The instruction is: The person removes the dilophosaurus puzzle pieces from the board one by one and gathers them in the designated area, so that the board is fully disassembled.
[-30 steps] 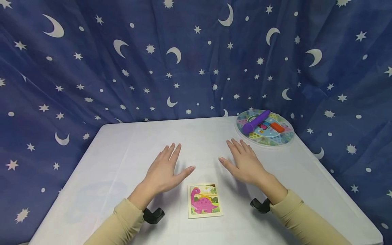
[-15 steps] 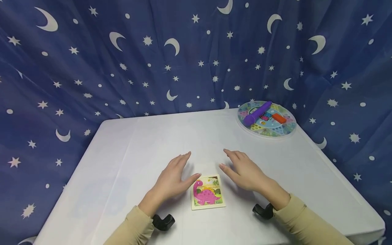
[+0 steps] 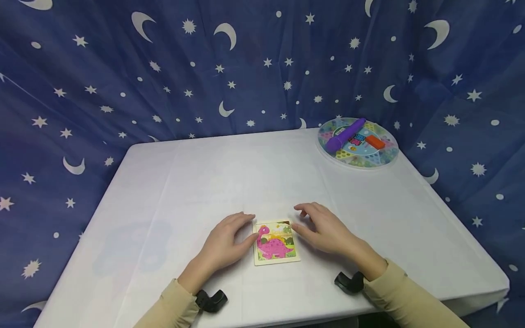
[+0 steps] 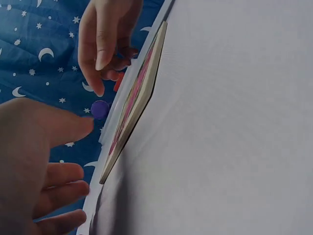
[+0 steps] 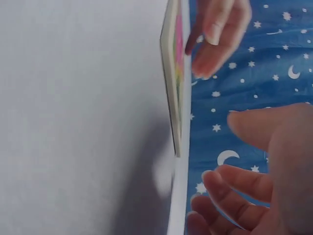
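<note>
- Head view, work item: the square dinosaur puzzle lies face up at the near middle of the white-covered table, between my hands. A pale frame borders its pink dinosaur.
- Head view, left side: my left hand is beside the puzzle, fingers loosely bent, with a wide space between thumb and index finger. Along this line of sight, the thumb tip overlaps the frame's left edge.
- Head view, right side: my right hand is relaxed, its thumb set wide of the fingers, with the thumb tip near the puzzle's far right corner.
- Head view, wrists: black mounts project at the cuffs of my tan sleeves.
- Head view, far right: a round game board carries a purple microphone and, to its right, an orange block. A blue curtain with moons and stars hangs behind the table.
- Left wrist view: the puzzle appears nearly edge-on. A gap separates my left thumb from it; the microphone's rounded end shows beyond.
- Right wrist view: my right thumb and fingers stand wide, apart from the puzzle. I cannot tell whether my left fingers touch its frame here.
</note>
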`<state>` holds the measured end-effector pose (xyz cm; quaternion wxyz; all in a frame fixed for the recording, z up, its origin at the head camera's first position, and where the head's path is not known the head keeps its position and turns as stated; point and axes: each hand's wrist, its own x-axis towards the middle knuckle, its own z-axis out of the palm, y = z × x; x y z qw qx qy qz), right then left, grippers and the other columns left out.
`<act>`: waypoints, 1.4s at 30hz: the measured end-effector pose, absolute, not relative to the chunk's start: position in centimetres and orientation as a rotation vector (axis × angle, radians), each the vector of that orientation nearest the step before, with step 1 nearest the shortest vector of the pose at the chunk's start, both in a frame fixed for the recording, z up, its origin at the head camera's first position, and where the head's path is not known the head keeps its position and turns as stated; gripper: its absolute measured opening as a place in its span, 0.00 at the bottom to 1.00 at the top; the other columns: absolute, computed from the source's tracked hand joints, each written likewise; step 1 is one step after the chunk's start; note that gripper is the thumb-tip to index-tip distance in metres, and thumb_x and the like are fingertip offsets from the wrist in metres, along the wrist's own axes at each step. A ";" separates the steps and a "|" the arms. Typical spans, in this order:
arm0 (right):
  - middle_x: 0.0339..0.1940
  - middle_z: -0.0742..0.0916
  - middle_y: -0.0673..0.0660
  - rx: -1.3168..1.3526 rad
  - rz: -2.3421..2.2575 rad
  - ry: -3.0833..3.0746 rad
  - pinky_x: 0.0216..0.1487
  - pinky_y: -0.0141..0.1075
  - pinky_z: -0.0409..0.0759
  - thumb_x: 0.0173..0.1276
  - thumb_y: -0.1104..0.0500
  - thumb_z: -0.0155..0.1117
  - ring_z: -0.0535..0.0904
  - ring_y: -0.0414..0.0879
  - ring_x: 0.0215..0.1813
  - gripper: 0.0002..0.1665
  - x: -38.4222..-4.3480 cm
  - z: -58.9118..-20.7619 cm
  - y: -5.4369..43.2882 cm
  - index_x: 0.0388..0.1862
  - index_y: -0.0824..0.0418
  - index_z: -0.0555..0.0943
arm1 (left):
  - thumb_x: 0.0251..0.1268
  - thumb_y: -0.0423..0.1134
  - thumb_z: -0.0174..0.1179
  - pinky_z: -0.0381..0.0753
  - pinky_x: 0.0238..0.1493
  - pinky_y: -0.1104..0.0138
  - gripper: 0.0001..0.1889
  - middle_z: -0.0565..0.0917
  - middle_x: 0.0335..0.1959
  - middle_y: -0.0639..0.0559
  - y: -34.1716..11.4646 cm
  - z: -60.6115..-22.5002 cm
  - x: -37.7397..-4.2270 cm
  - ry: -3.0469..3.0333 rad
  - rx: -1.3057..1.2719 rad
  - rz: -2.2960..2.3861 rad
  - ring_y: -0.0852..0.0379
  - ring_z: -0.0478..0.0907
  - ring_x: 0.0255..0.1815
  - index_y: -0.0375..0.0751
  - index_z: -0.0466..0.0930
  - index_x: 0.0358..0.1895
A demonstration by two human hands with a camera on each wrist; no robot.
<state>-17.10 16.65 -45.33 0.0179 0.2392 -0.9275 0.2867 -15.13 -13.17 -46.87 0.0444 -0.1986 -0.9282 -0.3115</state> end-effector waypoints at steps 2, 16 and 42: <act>0.49 0.83 0.50 0.755 0.910 -2.882 0.51 0.45 0.77 0.70 0.44 0.70 0.76 0.45 0.47 0.32 -17.0 -45.4 16.8 0.66 0.58 0.77 | 0.64 0.58 0.68 0.65 0.73 0.50 0.32 0.78 0.68 0.50 -13.3 -47.0 -15.0 -2.860 -0.635 -0.977 0.49 0.66 0.75 0.48 0.79 0.68; 0.51 0.82 0.49 0.798 0.839 -2.974 0.58 0.47 0.79 0.59 0.35 0.77 0.78 0.44 0.52 0.42 -16.5 -45.6 15.9 0.66 0.57 0.79 | 0.42 0.80 0.69 0.50 0.78 0.53 0.60 0.64 0.79 0.48 -13.9 -48.1 -14.7 -2.945 -0.789 -0.860 0.50 0.51 0.82 0.46 0.67 0.77; 0.34 0.80 0.48 0.681 0.728 -3.111 0.40 0.39 0.74 0.58 0.40 0.79 0.73 0.43 0.36 0.33 -16.6 -44.1 13.7 0.55 0.60 0.86 | 0.42 0.78 0.71 0.48 0.79 0.54 0.60 0.63 0.80 0.50 -13.8 -48.3 -14.9 -2.900 -0.837 -0.845 0.48 0.51 0.82 0.47 0.66 0.78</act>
